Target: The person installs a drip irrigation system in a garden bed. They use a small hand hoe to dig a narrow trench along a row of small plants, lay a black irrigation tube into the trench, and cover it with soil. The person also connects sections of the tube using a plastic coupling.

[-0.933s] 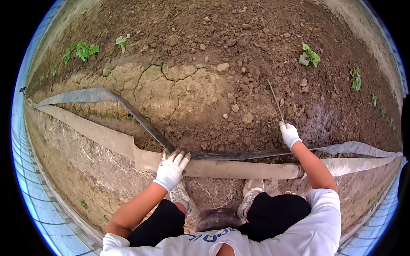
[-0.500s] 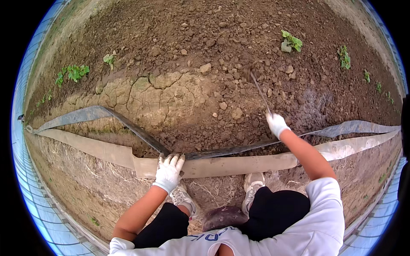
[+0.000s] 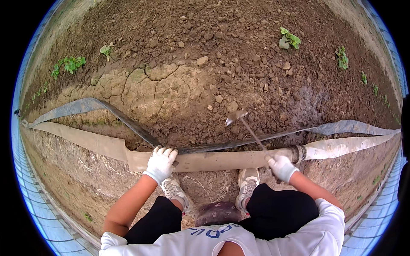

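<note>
Digging is the step now: right hand, fingers shut on a small hoe, its blade on the dirt past the hose. Left hand rests there, fingers apart. Next, pull gently.

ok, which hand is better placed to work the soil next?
Right, probably. The right hand grips a thin-handled hand tool whose blade sits on the loose soil. The left hand rests on the flat hose, holding no tool.
</note>
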{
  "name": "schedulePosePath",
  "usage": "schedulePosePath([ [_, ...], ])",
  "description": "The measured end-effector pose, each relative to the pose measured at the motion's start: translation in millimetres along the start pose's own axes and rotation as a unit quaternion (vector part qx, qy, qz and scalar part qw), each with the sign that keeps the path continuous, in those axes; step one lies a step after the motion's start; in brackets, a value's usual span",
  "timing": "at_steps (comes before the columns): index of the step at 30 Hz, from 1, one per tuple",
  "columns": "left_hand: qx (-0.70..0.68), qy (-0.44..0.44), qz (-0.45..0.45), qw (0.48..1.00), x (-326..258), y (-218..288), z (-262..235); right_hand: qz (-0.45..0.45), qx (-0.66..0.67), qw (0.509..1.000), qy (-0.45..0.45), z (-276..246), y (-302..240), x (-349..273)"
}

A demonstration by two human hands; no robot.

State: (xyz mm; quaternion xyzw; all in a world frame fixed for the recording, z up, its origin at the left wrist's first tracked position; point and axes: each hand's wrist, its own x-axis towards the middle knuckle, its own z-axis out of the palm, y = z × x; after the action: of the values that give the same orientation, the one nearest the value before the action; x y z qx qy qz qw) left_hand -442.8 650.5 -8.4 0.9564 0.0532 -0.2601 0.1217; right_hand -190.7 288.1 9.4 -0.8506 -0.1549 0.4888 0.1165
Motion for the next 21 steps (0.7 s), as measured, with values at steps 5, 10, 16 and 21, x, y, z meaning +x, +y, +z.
schedulePosePath([
  [5, 0.010, 0.000, -0.017, 1.000, 2.3, 3.1, -0.4, -0.006, 0.049, 0.991, 0.123, -13.2, -29.0, 103.8],
  [10, 0.029, 0.017, -0.011, 0.999, 0.5, 3.0, 2.4, -0.036, 0.130, 0.989, 0.067, -69.2, -88.8, 168.9],
  [16, 0.027, 0.000, -0.004, 1.000, 8.9, 3.0, -6.3, -0.087, -0.126, 0.985, 0.079, -52.1, 49.9, 181.7],
  [21, 0.000, 0.028, 0.002, 1.000, -2.9, -2.0, 9.7, -0.020, -0.132, 0.984, 0.122, -82.8, 109.7, 131.1],
])
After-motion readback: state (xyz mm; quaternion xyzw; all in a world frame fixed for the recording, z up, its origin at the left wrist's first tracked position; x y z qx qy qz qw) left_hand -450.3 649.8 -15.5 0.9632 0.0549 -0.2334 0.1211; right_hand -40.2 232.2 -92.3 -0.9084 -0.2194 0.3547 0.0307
